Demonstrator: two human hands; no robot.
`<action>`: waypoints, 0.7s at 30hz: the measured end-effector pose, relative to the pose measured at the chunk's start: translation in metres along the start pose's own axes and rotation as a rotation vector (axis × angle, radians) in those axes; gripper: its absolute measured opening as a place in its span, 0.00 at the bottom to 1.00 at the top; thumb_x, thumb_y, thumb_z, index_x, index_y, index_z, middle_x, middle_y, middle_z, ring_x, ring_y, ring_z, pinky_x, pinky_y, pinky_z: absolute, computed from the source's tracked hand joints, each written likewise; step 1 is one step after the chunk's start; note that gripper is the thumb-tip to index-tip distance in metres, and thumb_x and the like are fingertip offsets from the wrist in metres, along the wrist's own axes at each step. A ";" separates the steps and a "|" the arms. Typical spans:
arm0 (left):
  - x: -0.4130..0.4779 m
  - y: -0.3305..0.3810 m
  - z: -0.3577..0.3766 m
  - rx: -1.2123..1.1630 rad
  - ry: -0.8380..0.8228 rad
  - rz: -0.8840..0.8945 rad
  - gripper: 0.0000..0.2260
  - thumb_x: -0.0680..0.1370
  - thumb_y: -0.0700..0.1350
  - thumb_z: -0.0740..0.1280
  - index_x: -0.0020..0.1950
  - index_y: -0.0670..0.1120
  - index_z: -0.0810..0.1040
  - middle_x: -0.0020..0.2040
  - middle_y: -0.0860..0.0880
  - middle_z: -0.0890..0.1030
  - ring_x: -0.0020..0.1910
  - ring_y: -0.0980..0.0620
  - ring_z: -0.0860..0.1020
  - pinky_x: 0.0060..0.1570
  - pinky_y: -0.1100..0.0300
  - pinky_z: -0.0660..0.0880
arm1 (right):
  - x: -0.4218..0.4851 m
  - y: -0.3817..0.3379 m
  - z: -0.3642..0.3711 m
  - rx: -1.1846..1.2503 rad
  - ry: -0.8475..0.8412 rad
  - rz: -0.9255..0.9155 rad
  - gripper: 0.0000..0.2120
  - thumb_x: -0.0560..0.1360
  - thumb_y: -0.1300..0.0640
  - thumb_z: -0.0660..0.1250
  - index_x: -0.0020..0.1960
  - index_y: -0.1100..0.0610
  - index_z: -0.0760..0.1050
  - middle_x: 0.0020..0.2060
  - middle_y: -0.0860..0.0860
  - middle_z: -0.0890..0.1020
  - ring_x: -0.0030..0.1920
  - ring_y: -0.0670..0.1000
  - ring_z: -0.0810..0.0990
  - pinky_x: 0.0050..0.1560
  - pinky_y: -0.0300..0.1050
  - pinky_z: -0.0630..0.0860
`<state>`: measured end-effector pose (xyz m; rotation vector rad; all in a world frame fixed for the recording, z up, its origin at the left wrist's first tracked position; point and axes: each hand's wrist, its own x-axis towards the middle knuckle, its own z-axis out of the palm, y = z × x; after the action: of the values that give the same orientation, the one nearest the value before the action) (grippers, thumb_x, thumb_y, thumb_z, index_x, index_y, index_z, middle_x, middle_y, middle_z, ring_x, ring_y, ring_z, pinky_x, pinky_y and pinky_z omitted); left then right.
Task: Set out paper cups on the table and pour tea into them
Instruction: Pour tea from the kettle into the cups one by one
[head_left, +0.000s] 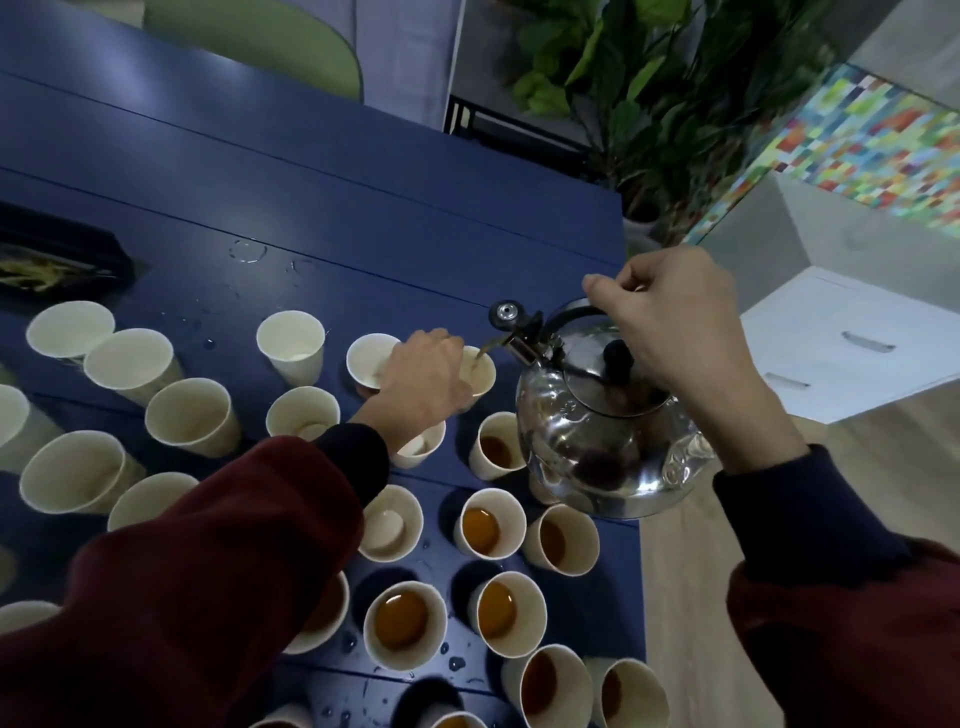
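Left hand (423, 382) grips a paper cup (483, 375), right hand (675, 322) grips the tilted kettle (597, 441), its spout just over that cup.

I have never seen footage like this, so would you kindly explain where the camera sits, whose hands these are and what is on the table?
There is no machine here. A person wears one wide-angle camera on the head, and it looks down at their own two hands. The right hand grips the handle of a steel kettle, tilted so that tea runs from its spout into a paper cup. The left hand holds that cup steady. Many more cups stand on the blue table: the filled cups nearby hold brown tea, and the empty cups further left look unfilled.
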<state>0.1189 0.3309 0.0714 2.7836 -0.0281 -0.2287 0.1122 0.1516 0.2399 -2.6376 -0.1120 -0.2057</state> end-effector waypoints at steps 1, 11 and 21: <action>-0.001 0.000 0.001 0.006 -0.001 -0.001 0.21 0.75 0.52 0.72 0.65 0.45 0.75 0.61 0.46 0.77 0.60 0.43 0.75 0.57 0.49 0.72 | 0.000 0.000 0.001 -0.005 -0.005 0.004 0.21 0.77 0.48 0.69 0.28 0.55 0.73 0.24 0.49 0.73 0.31 0.47 0.74 0.31 0.42 0.64; -0.001 -0.004 0.007 -0.089 0.030 -0.017 0.30 0.71 0.53 0.75 0.70 0.46 0.71 0.64 0.45 0.75 0.62 0.43 0.74 0.59 0.49 0.72 | 0.001 0.001 0.003 -0.050 -0.011 0.017 0.19 0.77 0.49 0.69 0.33 0.60 0.76 0.26 0.52 0.76 0.33 0.49 0.76 0.31 0.42 0.66; 0.000 -0.005 0.008 -0.006 0.057 -0.007 0.23 0.73 0.55 0.73 0.64 0.47 0.74 0.60 0.47 0.78 0.59 0.45 0.75 0.55 0.51 0.70 | 0.004 -0.002 0.009 -0.057 -0.025 0.005 0.20 0.78 0.49 0.69 0.33 0.61 0.77 0.28 0.54 0.78 0.34 0.51 0.78 0.31 0.40 0.67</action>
<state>0.1179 0.3329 0.0618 2.7828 -0.0039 -0.1507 0.1168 0.1580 0.2338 -2.6974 -0.1091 -0.1772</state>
